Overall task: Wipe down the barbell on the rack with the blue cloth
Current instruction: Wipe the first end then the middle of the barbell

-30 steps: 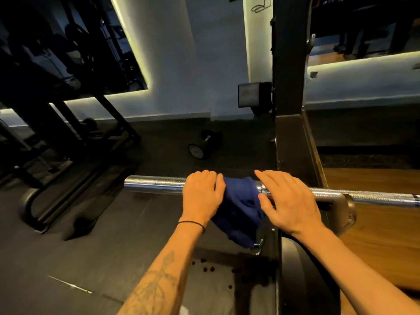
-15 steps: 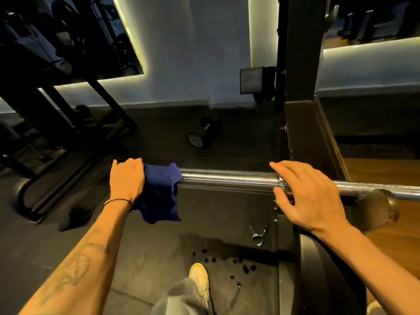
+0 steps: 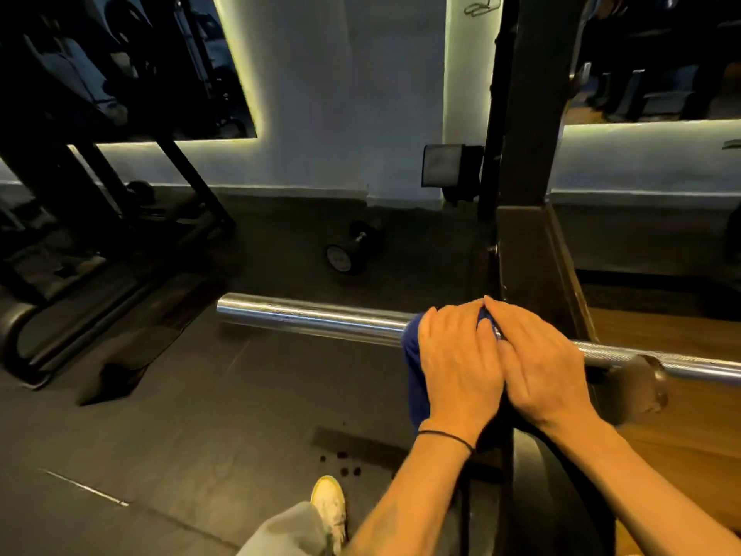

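Here, left hand (image 3: 457, 367) was curled over the blue cloth (image 3: 415, 379), grip closed on it around the barbell (image 3: 312, 319) just left of the rack (image 3: 529, 218) upright, right hand (image 3: 541, 367) fingers wrapped over the bar, touching the left.

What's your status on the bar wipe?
Left hand grips cloth around barbell. Right hand on bar beside it, touching. Rack hook just right of hands.
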